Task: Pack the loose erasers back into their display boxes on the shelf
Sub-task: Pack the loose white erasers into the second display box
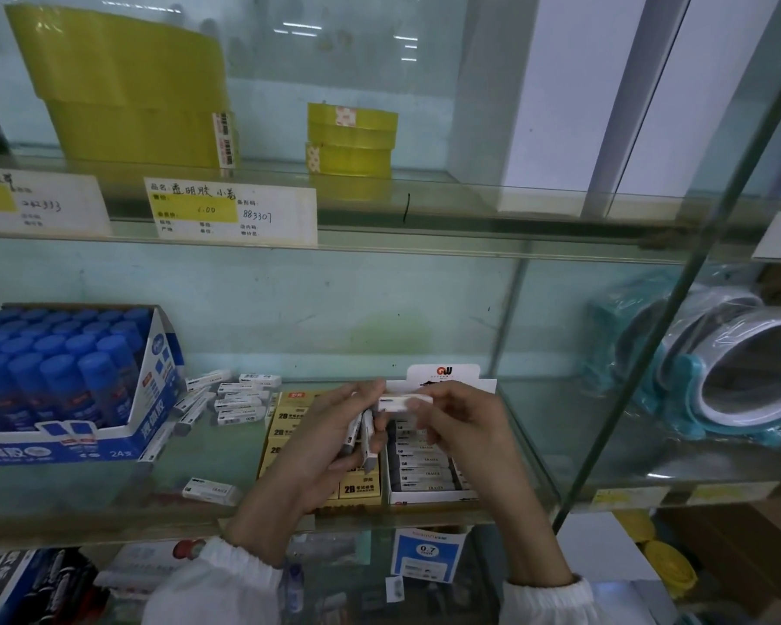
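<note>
My left hand (pixel 330 439) grips a small bunch of white erasers (pixel 361 437) standing on end in its palm. My right hand (pixel 461 421) pinches a single white eraser (pixel 404 402) by its end, held level between both hands. Under them sits a white display box (pixel 434 494) with rows of white erasers, and beside it on the left a box of yellow 2B erasers (pixel 359 489). Several loose white erasers (pixel 240 396) lie in a heap on the glass shelf to the left. One more loose eraser (pixel 210 489) lies near the shelf's front edge.
A blue carton of glue sticks (pixel 64 390) stands at the left of the glass shelf (pixel 537 444). Wrapped teal tape rolls (pixel 718 363) lie at the right. Yellow tape rolls (pixel 350 139) and price labels are on the shelf above. A metal post (pixel 677 286) slants across the right.
</note>
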`<action>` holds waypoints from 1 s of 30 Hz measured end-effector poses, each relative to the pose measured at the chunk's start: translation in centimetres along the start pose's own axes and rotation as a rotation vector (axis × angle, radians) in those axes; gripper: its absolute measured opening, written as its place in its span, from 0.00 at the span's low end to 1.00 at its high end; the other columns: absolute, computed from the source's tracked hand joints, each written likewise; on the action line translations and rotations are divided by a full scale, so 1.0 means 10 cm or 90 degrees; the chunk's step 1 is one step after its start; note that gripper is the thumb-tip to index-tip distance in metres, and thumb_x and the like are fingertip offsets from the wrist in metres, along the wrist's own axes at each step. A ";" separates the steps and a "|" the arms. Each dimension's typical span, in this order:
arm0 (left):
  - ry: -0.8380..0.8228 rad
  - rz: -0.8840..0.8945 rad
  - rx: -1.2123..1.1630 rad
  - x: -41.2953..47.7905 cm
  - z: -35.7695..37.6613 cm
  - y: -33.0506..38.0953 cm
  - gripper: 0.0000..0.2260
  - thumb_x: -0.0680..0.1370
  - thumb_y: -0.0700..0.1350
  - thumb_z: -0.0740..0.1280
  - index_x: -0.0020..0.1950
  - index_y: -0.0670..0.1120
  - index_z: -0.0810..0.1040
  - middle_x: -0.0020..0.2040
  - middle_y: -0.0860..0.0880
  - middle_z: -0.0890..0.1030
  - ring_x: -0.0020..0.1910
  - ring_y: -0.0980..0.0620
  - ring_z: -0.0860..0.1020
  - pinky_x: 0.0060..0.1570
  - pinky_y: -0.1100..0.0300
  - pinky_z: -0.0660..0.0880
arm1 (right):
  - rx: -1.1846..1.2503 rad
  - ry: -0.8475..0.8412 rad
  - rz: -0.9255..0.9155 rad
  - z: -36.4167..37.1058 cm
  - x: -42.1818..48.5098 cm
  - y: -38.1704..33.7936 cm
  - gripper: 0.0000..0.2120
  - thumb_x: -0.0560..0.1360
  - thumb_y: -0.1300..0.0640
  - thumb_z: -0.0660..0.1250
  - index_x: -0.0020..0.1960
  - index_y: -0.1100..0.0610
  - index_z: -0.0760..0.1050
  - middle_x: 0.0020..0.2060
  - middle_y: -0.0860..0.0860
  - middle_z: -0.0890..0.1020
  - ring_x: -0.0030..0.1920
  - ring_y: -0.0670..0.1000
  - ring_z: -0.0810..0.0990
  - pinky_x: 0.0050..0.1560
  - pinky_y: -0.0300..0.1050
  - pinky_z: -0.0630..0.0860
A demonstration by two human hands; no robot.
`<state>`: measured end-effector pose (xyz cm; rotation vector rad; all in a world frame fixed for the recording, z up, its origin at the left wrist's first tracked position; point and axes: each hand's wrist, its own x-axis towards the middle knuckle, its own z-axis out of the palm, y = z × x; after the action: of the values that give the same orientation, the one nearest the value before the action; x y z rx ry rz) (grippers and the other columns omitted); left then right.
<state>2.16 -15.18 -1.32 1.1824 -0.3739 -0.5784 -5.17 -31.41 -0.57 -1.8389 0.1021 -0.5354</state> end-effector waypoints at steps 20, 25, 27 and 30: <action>0.110 0.030 -0.165 0.04 -0.01 0.02 0.17 0.77 0.27 0.63 0.64 0.37 0.72 0.53 0.36 0.85 0.45 0.45 0.86 0.37 0.61 0.81 | -0.371 0.130 0.195 0.06 0.03 0.16 0.03 0.73 0.56 0.71 0.41 0.51 0.79 0.37 0.44 0.81 0.38 0.42 0.78 0.40 0.41 0.76; 0.103 0.024 -0.098 0.03 0.00 0.02 0.18 0.78 0.32 0.67 0.67 0.40 0.71 0.54 0.38 0.86 0.50 0.45 0.86 0.32 0.62 0.78 | -0.370 0.105 0.178 0.05 0.02 0.11 0.02 0.73 0.56 0.72 0.42 0.51 0.81 0.39 0.44 0.82 0.39 0.42 0.79 0.42 0.40 0.78; 0.098 0.017 -0.078 0.02 0.01 0.03 0.18 0.77 0.34 0.69 0.66 0.42 0.72 0.54 0.38 0.86 0.53 0.43 0.85 0.27 0.64 0.73 | -0.398 0.133 0.166 0.01 0.00 0.07 0.03 0.74 0.55 0.71 0.42 0.51 0.80 0.38 0.44 0.82 0.37 0.41 0.78 0.37 0.38 0.75; 0.089 0.001 -0.033 -0.01 0.04 0.04 0.18 0.75 0.37 0.72 0.63 0.42 0.75 0.52 0.37 0.86 0.49 0.44 0.86 0.21 0.67 0.64 | -0.317 0.169 0.047 -0.03 -0.04 -0.06 0.03 0.76 0.54 0.69 0.44 0.50 0.81 0.37 0.41 0.81 0.37 0.40 0.79 0.33 0.30 0.70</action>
<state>1.95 -15.38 -0.81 1.1655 -0.2396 -0.4986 -5.79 -31.35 -0.11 -2.2237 0.5198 -0.7474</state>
